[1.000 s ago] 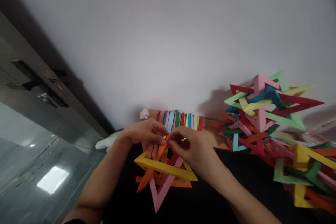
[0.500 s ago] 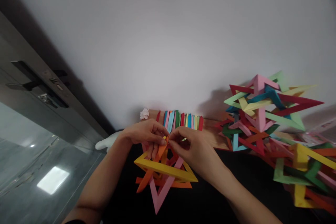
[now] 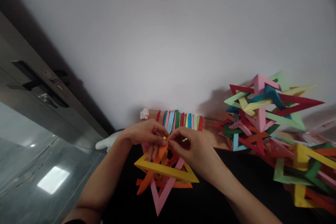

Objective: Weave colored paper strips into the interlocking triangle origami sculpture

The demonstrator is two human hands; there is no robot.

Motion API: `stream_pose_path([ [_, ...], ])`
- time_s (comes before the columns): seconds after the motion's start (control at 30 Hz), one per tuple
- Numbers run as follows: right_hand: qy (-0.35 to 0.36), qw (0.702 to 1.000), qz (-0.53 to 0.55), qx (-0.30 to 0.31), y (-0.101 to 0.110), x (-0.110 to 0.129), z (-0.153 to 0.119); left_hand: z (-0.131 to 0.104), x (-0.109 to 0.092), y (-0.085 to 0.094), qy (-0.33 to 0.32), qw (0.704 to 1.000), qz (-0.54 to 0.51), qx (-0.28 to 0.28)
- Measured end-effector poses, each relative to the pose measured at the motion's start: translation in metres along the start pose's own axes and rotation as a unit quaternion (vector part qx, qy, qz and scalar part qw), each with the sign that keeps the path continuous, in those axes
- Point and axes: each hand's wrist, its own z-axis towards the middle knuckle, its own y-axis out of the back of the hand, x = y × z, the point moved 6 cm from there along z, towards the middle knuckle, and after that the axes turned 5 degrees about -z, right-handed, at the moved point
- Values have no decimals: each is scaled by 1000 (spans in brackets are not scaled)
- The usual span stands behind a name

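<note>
Low in the middle of the head view is a model of interlocked folded-paper strips in yellow, pink, orange and red. My left hand (image 3: 151,134) pinches an orange paper strip (image 3: 160,153) near its upper end. Close against it, my right hand (image 3: 187,142) has thumb and forefinger closed at the same tip of the orange strip. Below the fingers a long yellow strip (image 3: 165,170) runs across the model, and a pink strip (image 3: 166,190) bends to a point at the bottom. The exact join between the fingertips is partly hidden.
Behind my hands a row of coloured folded strips (image 3: 181,119) lies on a wooden surface (image 3: 214,134), with a crumpled white paper (image 3: 144,113) at its left end. Finished-looking paper star models (image 3: 258,103) stand at the right against the wall. A door (image 3: 52,80) is at the left.
Both hands stay almost in the same place, still closed at the orange strip's tip. The paper model has shifted very slightly down and to the right.
</note>
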Motion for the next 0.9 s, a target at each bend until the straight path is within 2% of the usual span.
stream_pose_path([
  [0.47, -51, 998, 17, 16, 2, -1, -2, -1, -1, -5, 1, 1000, 15, -20],
  [0.9, -61, 997, 26, 49, 6, 1, 1, -2, -3, -7, 5, 998, 43, -49],
])
